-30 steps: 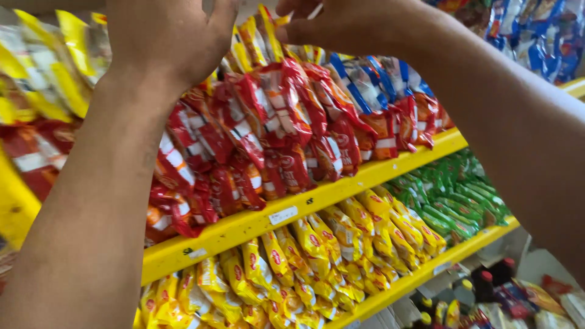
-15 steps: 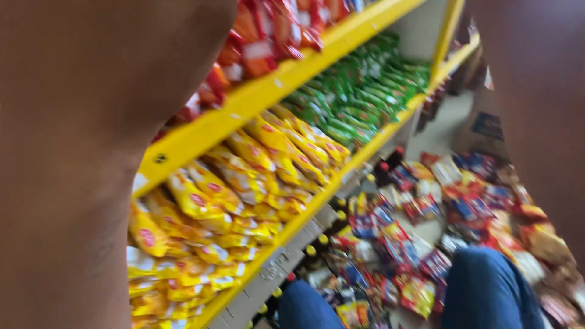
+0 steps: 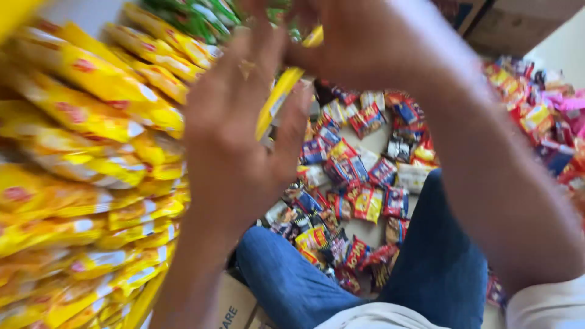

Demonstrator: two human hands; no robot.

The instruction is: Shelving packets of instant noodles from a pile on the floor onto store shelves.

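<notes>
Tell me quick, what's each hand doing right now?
Left hand: open, fingers spread, holding nothing, beside the yellow packets.
Right hand: blurred, cannot tell.

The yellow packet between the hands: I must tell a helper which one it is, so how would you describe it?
Start at the yellow packets on the shelves on the left. Beside them, the left hand and right hand are raised; the narrow yellow packet slants edge-on between them, apart from the stacks.

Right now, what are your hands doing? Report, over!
Left hand open, fingers spread, empty, beside yellow packets on the shelf. Right hand raised near shelf edge; grip too blurred to tell. Snack packets scattered on floor below.
</notes>
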